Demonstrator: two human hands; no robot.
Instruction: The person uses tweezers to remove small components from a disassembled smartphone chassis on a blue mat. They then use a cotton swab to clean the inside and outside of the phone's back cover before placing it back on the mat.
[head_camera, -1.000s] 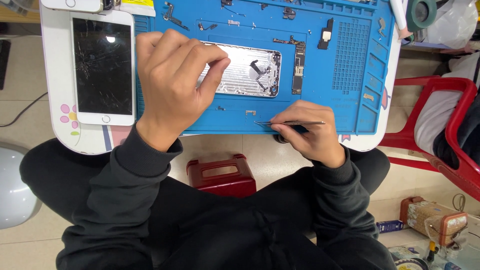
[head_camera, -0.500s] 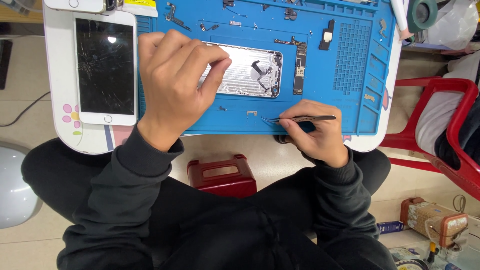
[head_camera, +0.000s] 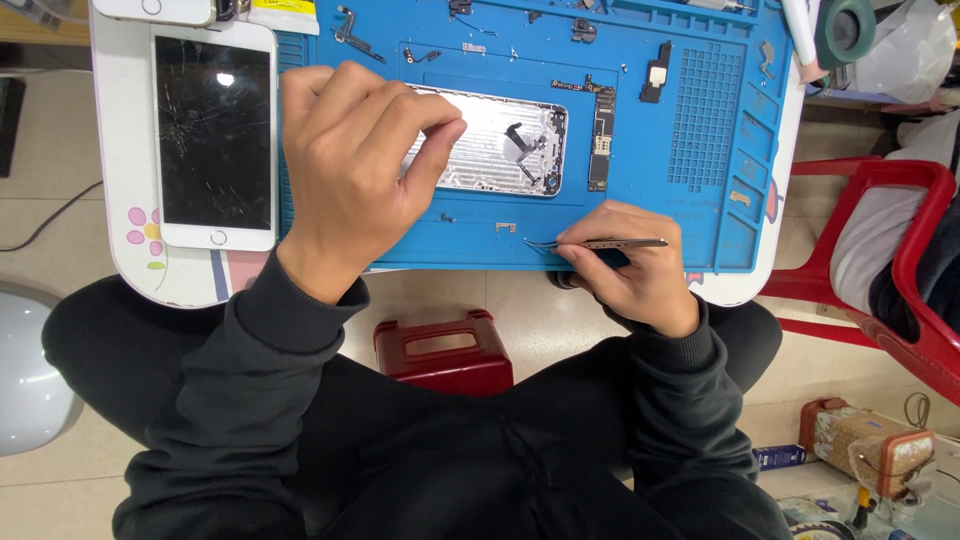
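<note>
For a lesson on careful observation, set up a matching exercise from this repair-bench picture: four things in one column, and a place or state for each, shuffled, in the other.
Things:
1. tweezers
2. phone with cracked screen
3. silver phone housing
4. red stool

Places or states:
A. on the floor, between the person's legs
B. lying on the white table, left of the blue mat
C. held in the right hand
D. on the blue mat, steadied by the left hand

Pairs: 1-C, 2-B, 3-D, 4-A
</note>
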